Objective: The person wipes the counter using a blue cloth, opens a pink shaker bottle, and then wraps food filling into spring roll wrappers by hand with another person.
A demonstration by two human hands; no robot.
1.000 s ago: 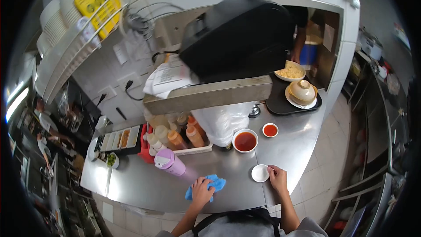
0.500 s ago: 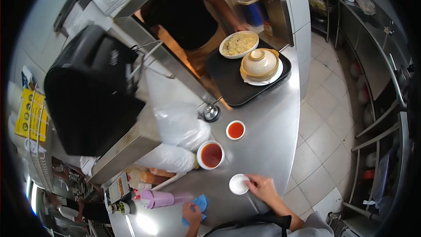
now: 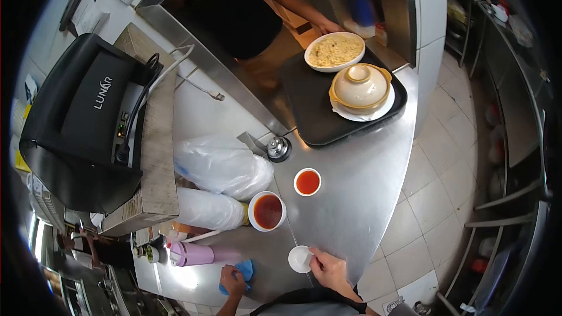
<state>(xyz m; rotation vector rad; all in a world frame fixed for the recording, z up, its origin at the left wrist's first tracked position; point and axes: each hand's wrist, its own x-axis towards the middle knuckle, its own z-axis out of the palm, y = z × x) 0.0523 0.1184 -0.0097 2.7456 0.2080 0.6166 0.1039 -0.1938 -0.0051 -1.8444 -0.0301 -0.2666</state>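
My right hand [image 3: 329, 269] is closed on the rim of a small white bowl [image 3: 300, 259] low over the steel counter. No food shows inside the bowl. My left hand [image 3: 233, 281] is closed on a blue cloth [image 3: 243, 271] by the counter's front edge. Ahead of the hands, a white cup of dark red-brown liquid [image 3: 268, 212] and a smaller white dish of orange-red sauce [image 3: 308, 182] stand on the counter [image 3: 345, 199].
A black tray [image 3: 310, 131] at the pass holds a lidded clay pot [image 3: 361, 86] and a dish of fried rice [image 3: 335, 51], which another person's hand [image 3: 329, 26] touches. A call bell [image 3: 278, 148], plastic bags [image 3: 228, 167], a pink tumbler [image 3: 192, 254] and a black printer [image 3: 88, 123] stand left.
The camera view has shifted and turned. The white bowl in my right hand is tilted more, showing its inside. The other person's arm reaches further over the rice dish's edge.
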